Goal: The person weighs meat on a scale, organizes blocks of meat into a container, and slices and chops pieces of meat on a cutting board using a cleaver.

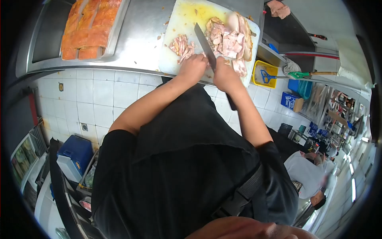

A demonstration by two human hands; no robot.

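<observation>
A large knife (205,44) is in my right hand (225,74), closed round its dark handle. The blade slants up and left over a white cutting board (171,44), just right of my left hand. My left hand (192,69) lies at the board's near edge, fingers curled and pressed together on a piece of cooked meat (209,71) that they mostly cover. Left of the blade sits a small heap of chopped meat (183,47). To the right are larger meat pieces (230,43) with fat and skin. Yellowish juice stains the far part of the board.
A metal tray (119,30) of browned, orange slabs (87,30) stands left on the steel counter (139,36). Right of the board are a yellow bin (260,67) and green-headed tool (298,74). A person in a light shirt (304,173) is at the far right.
</observation>
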